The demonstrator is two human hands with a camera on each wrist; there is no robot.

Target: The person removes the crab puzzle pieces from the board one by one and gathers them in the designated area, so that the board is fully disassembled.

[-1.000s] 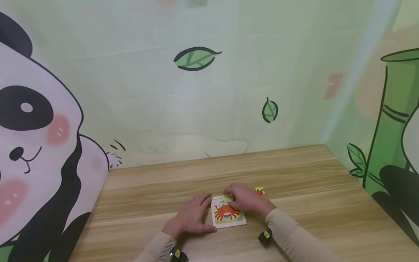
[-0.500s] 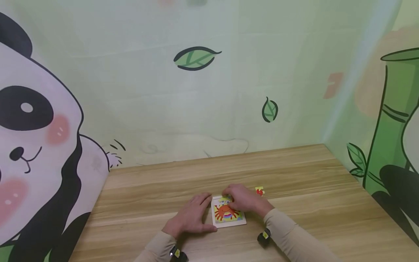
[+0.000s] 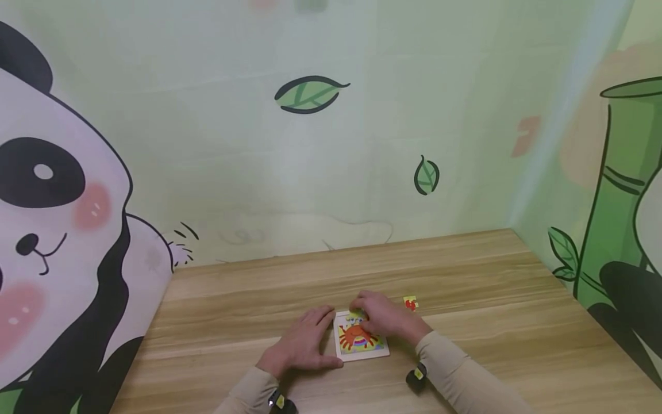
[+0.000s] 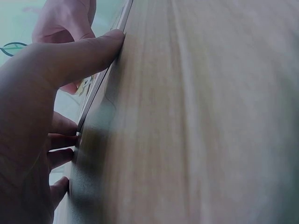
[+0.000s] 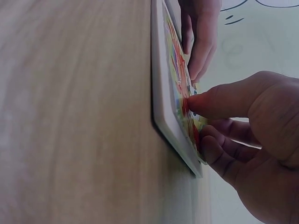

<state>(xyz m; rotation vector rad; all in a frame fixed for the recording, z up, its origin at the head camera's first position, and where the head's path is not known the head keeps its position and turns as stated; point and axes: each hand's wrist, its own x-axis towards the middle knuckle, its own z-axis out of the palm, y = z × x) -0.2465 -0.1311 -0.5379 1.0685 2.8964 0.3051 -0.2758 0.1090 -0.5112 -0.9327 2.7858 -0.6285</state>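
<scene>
A square crab jigsaw puzzle (image 3: 358, 340) in a pale tray frame (image 3: 362, 357) lies flat on the table. My left hand (image 3: 302, 342) rests along the frame's left side, thumb at the near corner and fingers spread to the far corner. In the left wrist view, the thumb (image 4: 88, 58) touches the frame's edge. Over the puzzle's far right part, my right hand (image 3: 385, 315) pinches a yellow puzzle piece (image 5: 202, 122) between thumb and curled fingers, low against the other pieces. The right hand hides that corner in the head view.
One loose red and yellow puzzle piece (image 3: 410, 302) lies beyond the right wrist. The wood-grain table (image 3: 248, 287) meets a printed wall (image 3: 233, 144) at the back. Black wrist cameras hang beneath both sleeves.
The right hand has shifted very slightly left over the puzzle's far side. The left hand, the frame and the loose piece stay in place.
</scene>
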